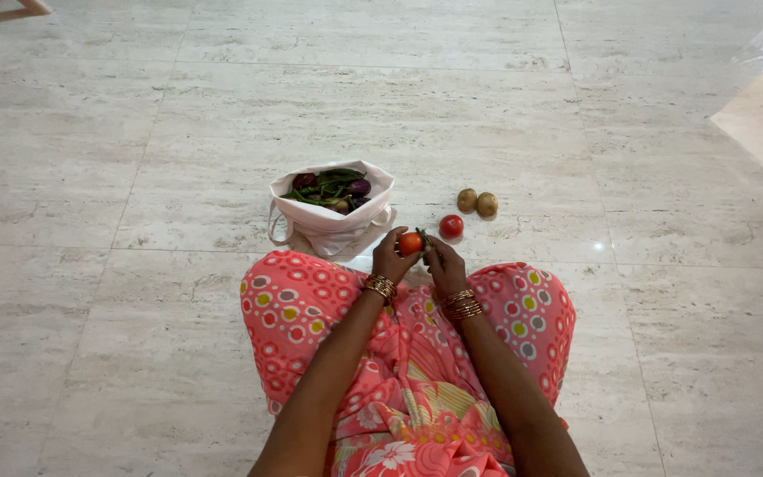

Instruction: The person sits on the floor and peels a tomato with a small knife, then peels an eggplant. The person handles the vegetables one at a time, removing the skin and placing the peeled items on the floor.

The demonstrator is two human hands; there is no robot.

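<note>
While the white cloth bag (pixel 333 216) of green and purple vegetables sits open on the pale stone floor (pixel 134 132) ahead and to the left of the knees, the left hand (pixel 390 259) is closed around a red tomato (pixel 411 243), which sits at its fingertips just above the lap. Touching that tomato from the other side, the right hand (pixel 443 263) pinches at its top, so both hands are equally near. Further right on the floor lie a second tomato (pixel 451 226) and two brown potatoes (pixel 477 202), just beyond the right hand.
</note>
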